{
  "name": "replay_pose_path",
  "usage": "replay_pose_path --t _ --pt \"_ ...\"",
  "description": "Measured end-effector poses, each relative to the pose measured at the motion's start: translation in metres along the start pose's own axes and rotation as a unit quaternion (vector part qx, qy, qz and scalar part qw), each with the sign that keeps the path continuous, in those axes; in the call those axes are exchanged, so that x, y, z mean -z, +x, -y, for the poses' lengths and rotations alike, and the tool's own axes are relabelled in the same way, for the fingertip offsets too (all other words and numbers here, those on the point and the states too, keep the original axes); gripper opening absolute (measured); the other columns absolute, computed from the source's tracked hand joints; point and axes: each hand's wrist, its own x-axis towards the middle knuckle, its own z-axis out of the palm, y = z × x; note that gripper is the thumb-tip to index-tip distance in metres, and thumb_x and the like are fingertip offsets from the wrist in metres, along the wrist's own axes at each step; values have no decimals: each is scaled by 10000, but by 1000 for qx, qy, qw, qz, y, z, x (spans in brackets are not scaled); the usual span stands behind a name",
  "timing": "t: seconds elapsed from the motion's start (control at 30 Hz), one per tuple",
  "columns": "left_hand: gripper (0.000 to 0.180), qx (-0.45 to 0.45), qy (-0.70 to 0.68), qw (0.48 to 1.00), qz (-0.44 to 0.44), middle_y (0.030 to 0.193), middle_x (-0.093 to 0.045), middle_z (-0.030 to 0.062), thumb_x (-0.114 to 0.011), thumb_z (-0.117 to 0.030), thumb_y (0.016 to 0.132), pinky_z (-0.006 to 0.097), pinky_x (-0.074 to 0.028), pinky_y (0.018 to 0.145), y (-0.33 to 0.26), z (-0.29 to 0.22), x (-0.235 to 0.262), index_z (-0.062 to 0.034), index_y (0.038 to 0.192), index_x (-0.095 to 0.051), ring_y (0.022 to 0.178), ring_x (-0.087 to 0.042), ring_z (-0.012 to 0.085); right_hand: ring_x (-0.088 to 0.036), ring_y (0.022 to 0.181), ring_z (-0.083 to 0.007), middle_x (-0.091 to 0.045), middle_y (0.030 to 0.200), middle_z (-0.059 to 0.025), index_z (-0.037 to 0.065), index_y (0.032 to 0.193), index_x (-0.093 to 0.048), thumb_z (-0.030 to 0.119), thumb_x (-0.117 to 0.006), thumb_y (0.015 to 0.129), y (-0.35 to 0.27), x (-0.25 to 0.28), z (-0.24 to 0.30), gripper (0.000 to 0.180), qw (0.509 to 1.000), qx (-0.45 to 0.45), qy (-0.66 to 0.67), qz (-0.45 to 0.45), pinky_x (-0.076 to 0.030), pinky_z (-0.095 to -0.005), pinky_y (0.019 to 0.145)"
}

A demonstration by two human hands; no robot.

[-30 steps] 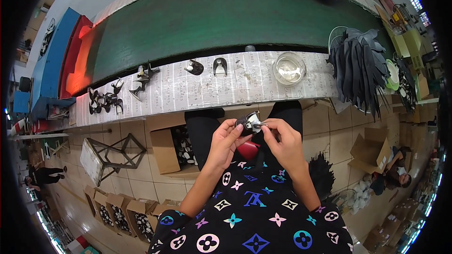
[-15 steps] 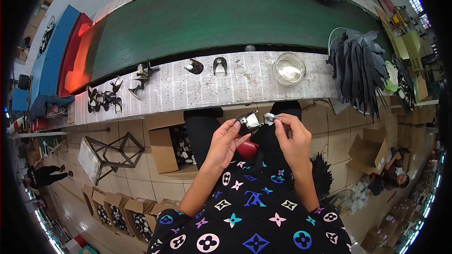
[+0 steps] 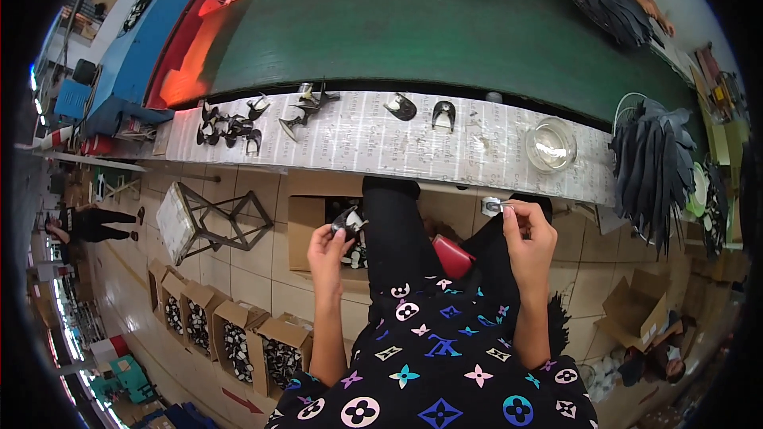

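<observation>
My left hand (image 3: 327, 253) pinches a small curved black-and-white piece (image 3: 350, 221), its shell dark and its inside white. Below that piece is an open cardboard box (image 3: 308, 222) with more black-and-white pieces in it. My right hand (image 3: 528, 240), well apart over my right thigh, grips a small grey-and-white piece (image 3: 491, 206) between thumb and fingers; its kind I cannot make out. On the pale ledge ahead, two similar curved pieces stand singly, one of them a black arch (image 3: 443, 116) with white inside. A heap of such pieces (image 3: 226, 129) lies farther left.
A clear round bowl (image 3: 550, 145) sits on the ledge (image 3: 358, 143), right of the pieces. Beyond runs a green belt (image 3: 413, 32). Dark strips (image 3: 656, 167) hang at the right. A metal-framed stool (image 3: 214, 218) and filled cardboard boxes (image 3: 230, 314) stand at left. Another person works across the belt.
My hands have parted: the left one has carried its curved piece leftward to above the cardboard box, the right one has drawn away with its small piece. The whole view has shifted leftward.
</observation>
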Motion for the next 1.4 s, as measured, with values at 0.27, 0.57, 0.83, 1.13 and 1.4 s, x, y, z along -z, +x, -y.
replay_pose_path --t 0.27,0.57,0.83,1.13,1.4 --pt "414 -175 383 903 -86 1138 -575 167 -657 -234 879 395 -439 931 49 -10 12 25 1184 -551 1067 -563 316 -479 578 -26 -606 724 -1 -13 884 -622 75 -639 894 1 9 -2 90 1000 -2 -11 -9 -382 -187 510" --pt "524 -336 486 800 -101 1432 -327 251 -690 -368 819 601 -157 1095 170 32 -184 -25 1191 -556 1362 -215 465 -435 576 -27 -563 689 19 8 861 -627 57 -644 880 -17 40 -6 55 995 -12 -24 -99 -362 -196 508" --pt "222 -403 375 834 -39 1444 -344 248 -663 -161 842 545 -191 1114 187 26 -187 -77 1045 -633 1394 -193 457 -460 570 -41 -590 695 -3 -3 856 -622 74 -643 884 -23 47 -23 85 993 -52 -15 -105 -401 -211 520" --pt "260 -83 -187 939 277 1191 -557 152 -461 -107 996 443 -457 1015 100 -21 -142 -146 1217 -329 1178 -552 362 -512 576 -35 -587 685 0 -4 862 -613 92 -627 907 -2 29 -20 107 999 -23 1 -37 -412 -191 526" --pt "344 88 -220 927 290 1092 -612 92 -570 -192 954 328 -578 757 51 -8 -125 -89 1247 -423 1068 -616 266 -507 613 -38 -656 803 -24 -10 883 -625 63 -639 879 -4 21 -7 74 1000 -1 14 -6 -425 -199 561"
